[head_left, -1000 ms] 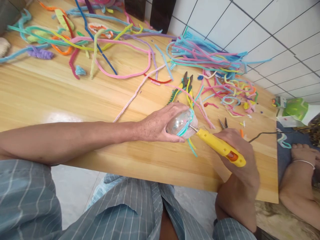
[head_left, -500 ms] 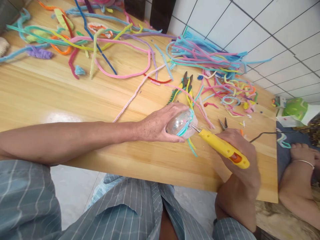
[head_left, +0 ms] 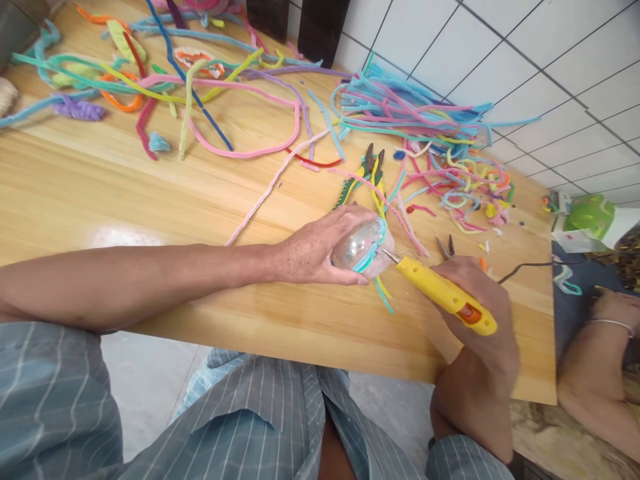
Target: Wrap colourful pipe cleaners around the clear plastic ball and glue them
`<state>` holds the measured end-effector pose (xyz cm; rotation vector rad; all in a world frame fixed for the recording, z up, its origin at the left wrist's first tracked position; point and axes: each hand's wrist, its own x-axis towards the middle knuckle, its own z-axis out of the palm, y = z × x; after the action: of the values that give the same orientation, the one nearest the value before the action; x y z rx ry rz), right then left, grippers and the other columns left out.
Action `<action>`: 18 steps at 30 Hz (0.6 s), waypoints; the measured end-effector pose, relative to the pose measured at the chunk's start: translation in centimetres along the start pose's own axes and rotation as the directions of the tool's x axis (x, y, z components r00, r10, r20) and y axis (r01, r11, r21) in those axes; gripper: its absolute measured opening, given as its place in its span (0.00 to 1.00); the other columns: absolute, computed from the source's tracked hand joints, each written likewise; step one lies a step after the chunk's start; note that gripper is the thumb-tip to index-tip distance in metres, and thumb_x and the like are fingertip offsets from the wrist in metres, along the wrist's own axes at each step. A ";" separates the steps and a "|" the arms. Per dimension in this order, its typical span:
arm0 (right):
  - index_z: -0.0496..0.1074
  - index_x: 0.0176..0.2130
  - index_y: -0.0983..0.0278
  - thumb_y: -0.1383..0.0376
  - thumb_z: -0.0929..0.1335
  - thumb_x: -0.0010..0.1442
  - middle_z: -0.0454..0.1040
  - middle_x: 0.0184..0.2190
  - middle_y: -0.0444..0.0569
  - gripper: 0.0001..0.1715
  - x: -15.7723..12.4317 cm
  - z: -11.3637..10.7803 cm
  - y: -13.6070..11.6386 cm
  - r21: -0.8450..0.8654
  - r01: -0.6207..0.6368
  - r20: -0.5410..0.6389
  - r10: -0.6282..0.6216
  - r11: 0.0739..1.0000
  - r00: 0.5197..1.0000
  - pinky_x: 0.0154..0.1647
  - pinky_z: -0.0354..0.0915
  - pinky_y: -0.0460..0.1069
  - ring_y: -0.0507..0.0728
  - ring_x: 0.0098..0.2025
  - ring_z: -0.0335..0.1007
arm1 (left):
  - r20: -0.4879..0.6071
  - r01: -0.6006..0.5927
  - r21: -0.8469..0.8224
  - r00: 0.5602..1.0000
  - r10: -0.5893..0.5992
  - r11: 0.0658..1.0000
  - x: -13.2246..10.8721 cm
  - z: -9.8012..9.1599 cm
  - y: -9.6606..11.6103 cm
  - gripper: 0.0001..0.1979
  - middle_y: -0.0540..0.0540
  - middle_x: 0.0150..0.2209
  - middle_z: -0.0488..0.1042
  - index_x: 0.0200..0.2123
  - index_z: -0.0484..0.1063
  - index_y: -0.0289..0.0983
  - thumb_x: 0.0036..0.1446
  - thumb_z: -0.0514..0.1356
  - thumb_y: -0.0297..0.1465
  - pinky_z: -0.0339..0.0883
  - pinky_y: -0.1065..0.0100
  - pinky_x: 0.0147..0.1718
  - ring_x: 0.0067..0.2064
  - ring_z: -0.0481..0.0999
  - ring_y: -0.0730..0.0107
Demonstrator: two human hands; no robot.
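Observation:
My left hand (head_left: 315, 250) is wrapped round a clear plastic ball (head_left: 361, 248) that has teal and pink pipe cleaners running over it, resting on the wooden table (head_left: 150, 200). My right hand (head_left: 480, 313) grips a yellow glue gun (head_left: 443, 295) with an orange trigger. Its metal tip touches the ball's right side. Teal and yellow pipe cleaner ends hang below the ball.
Loose pipe cleaners (head_left: 415, 113) of many colours lie in heaps across the far table. Pliers (head_left: 373, 167) lie just beyond the ball, small cutters (head_left: 445, 247) beside my right hand. A black cord (head_left: 525, 268) runs right. Another person's arm with a bracelet (head_left: 600, 347) is at the right edge.
The glue gun drew slightly away from the ball, then came back to touch it. The other person's hand at the right shifted.

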<state>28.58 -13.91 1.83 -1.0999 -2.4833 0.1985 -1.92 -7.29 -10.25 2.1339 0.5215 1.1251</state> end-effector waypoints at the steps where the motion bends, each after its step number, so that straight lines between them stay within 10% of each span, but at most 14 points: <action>1: 0.76 0.46 0.54 0.68 0.70 0.73 0.83 0.32 0.45 0.07 0.0 0.0 0.0 0.002 -0.002 0.000 0.002 1.000 1.000 0.37 0.72 0.57 0.60 0.33 0.80 | 0.002 0.000 -0.004 1.000 0.000 1.000 0.0 0.0 0.0 0.54 0.31 0.73 0.72 0.81 0.54 0.47 0.61 0.77 0.49 0.70 0.35 0.75 0.77 0.73 0.38; 18: 0.77 0.45 0.55 0.68 0.71 0.71 0.83 0.33 0.43 0.07 -0.2 -0.2 0.4 -0.014 -0.011 0.014 0.011 1.000 1.000 0.38 0.74 0.56 0.59 0.32 0.81 | -0.016 0.020 -0.010 1.000 -0.021 1.000 0.0 0.1 0.1 0.50 0.31 0.73 0.73 0.79 0.58 0.45 0.63 0.75 0.52 0.72 0.36 0.75 0.77 0.73 0.40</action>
<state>29.06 -13.82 1.80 -1.1218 -2.4950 0.1924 -1.86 -7.42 -10.18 2.1080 0.5429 1.1321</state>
